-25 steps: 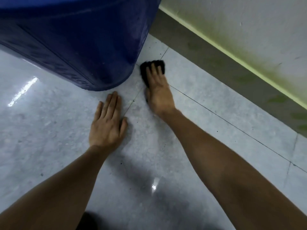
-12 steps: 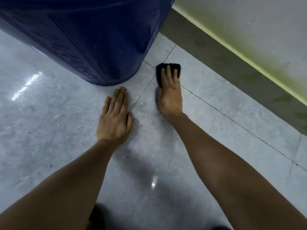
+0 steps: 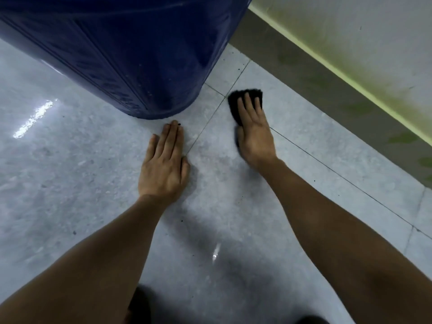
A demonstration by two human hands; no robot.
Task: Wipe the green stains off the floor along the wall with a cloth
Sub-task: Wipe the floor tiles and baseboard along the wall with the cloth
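My right hand (image 3: 254, 134) lies flat on a black cloth (image 3: 236, 102) and presses it onto the pale grey floor tile, just right of a tile joint. Most of the cloth is under the palm and fingers; only its far and left edges show. My left hand (image 3: 164, 163) rests flat on the floor with fingers together, holding nothing, its fingertips close to the barrel's base. Green stains (image 3: 357, 108) mark the dark grey strip of floor along the wall, to the right of the cloth and apart from it.
A large dark blue barrel (image 3: 131, 50) stands on the floor at the top left, close to both hands. The white wall (image 3: 374, 36) with a yellow-green lower edge runs diagonally on the right. More green patches (image 3: 402, 137) lie further along the strip.
My right hand has slid the cloth to the right, away from the barrel and across the tile joint. The view has shifted with it; the left hand stays planted.
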